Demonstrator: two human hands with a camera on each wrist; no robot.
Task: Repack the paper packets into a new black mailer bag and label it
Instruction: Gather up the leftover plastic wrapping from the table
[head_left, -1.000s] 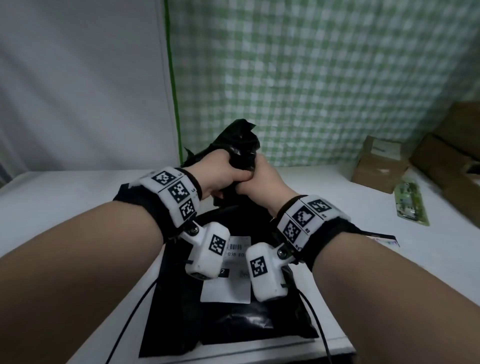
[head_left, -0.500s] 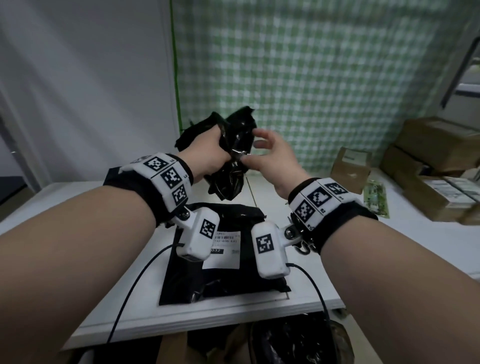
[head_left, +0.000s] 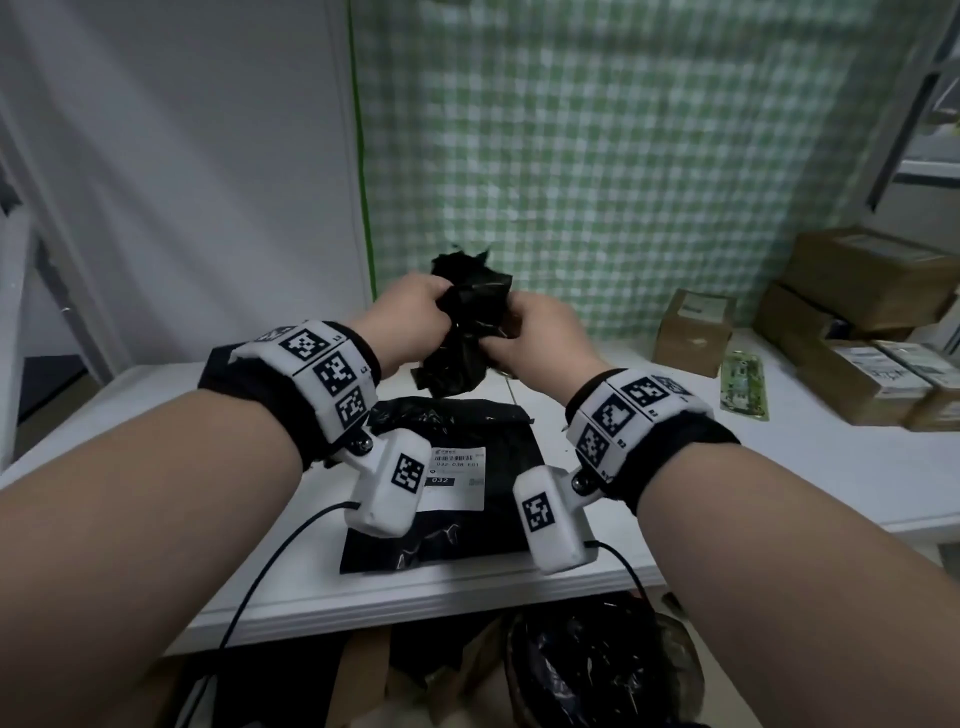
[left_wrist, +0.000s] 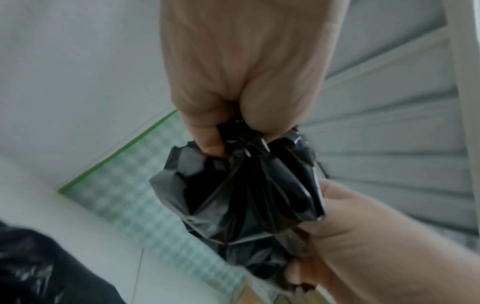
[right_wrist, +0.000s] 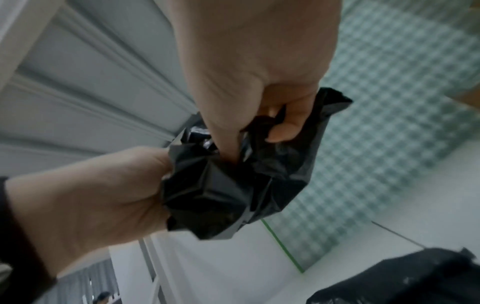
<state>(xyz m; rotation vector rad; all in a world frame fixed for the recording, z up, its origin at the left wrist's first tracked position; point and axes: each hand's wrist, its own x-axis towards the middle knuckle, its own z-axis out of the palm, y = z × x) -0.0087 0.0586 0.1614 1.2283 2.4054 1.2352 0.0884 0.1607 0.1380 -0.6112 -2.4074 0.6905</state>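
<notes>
A crumpled black plastic bag (head_left: 467, 327) hangs in the air above the table, squeezed into a wad between both hands. My left hand (head_left: 410, 319) grips its left side with curled fingers; in the left wrist view the same crumpled bag (left_wrist: 249, 197) bulges out below that left hand (left_wrist: 233, 115). My right hand (head_left: 540, 338) grips the right side, its fingers dug into the crumpled bag (right_wrist: 233, 185) in the right wrist view. Under the hands a packed black mailer bag (head_left: 457, 525) with a white shipping label (head_left: 457, 478) lies flat on the white table (head_left: 779, 467).
Brown cardboard boxes (head_left: 862, 322) are stacked at the table's right, with a smaller box (head_left: 693, 332) and a green packet (head_left: 743, 384) beside them. A bin lined with black plastic (head_left: 597, 665) stands below the table's front edge. A green checked cloth (head_left: 623, 156) hangs behind.
My right hand, open half a second ago, has closed on the black bag again. Both hands have lifted the wad off the table, and the view has pulled back.
</notes>
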